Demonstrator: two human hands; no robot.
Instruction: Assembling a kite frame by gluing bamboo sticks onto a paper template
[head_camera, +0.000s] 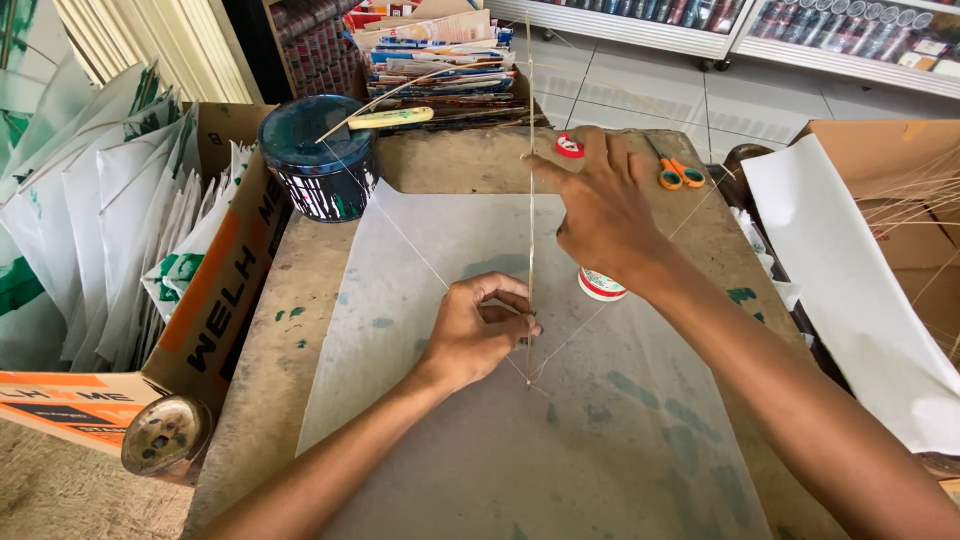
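At the far left, off the table's left edge, a cardboard box (215, 300) holds a stack of folded white kites (110, 220), and a dark tin (318, 160) stands at the table's back left corner with a yellow-handled brush (390, 118) across its top. The table (270, 380) is mostly covered by a translucent paper sheet (560, 440) that runs from mid-table to the near edge. On it, the left hand (475, 335) is curled nearly closed, thumb and forefinger pinching a thin upright stick (530, 200) near its lower end, just above where two slanting sticks or threads appear to cross on the paper; which they are cannot be told. The right hand (605, 205) is half open, its forefinger and thumb reaching left to grip the same stick higher up, toward the back edge. The step in hand looks like fixing the spine of a kite frame onto the paper, the stick held straight between two pinches. A next move would likely call for keeping the stick centred and taut while it is bound or glued at the crossing. A small tape roll (601, 285) lies just right of the stick, partly under the right wrist, a red-and-white reel (570, 146) and orange scissors (678, 172) sit near the back edge, and white paper (850, 290) drapes off the right edge.
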